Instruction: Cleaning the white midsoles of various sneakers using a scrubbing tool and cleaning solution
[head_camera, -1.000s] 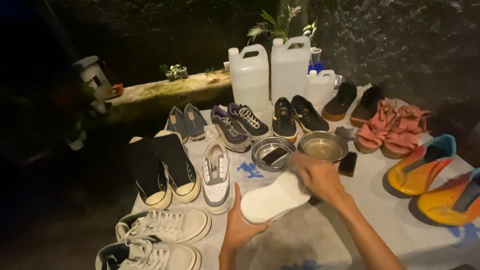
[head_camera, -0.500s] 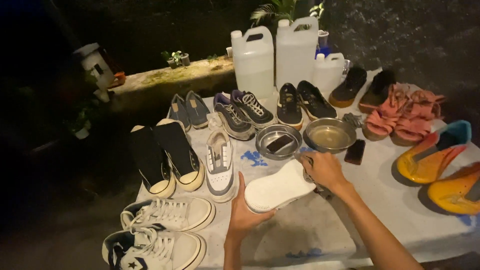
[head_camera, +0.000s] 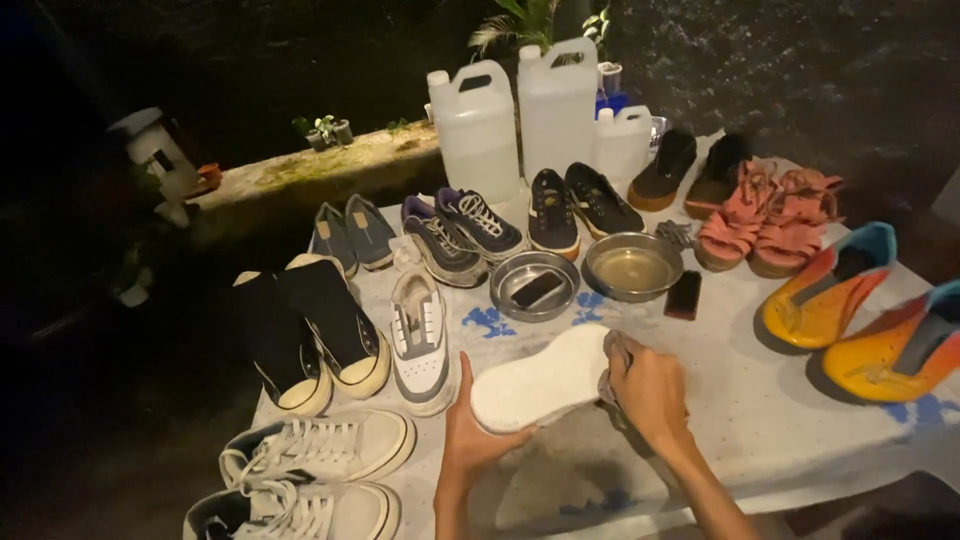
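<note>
- Left hand (head_camera: 468, 440) cups the heel end of a white shoe (head_camera: 545, 382), sole turned up, thumb along its near-left edge, fingers wrapped under.
- Right hand (head_camera: 650, 392) closed around a grey cloth (head_camera: 612, 362), pressed against the toe end of that sole.
- Shoe held low over the near middle of the tabletop (head_camera: 760, 420), which is covered by a white cloth with blue patches; whether it touches the cover cannot be told.
- Open room: bare cover to the right of the right hand, up to the orange and yellow slip-ons (head_camera: 860, 320) (these sit close to the right edge).
- Just behind the shoe: a metal bowl of liquid (head_camera: 633, 266) and a metal dish with a dark bar in it (head_camera: 535, 285); a black phone (head_camera: 684, 295) lies beside the bowl.
- Left of the hands: one white-and-grey sneaker (head_camera: 420, 340), then black high-tops (head_camera: 310, 335) at the left edge.
- Near-left corner: white lace-up sneakers (head_camera: 310, 470), partly overhanging the edge.
- Far edge: three white plastic jugs (head_camera: 520, 125), with dark sneakers (head_camera: 570, 205) and pink sandals (head_camera: 765, 215) in front (packed tight, little room there).
</note>
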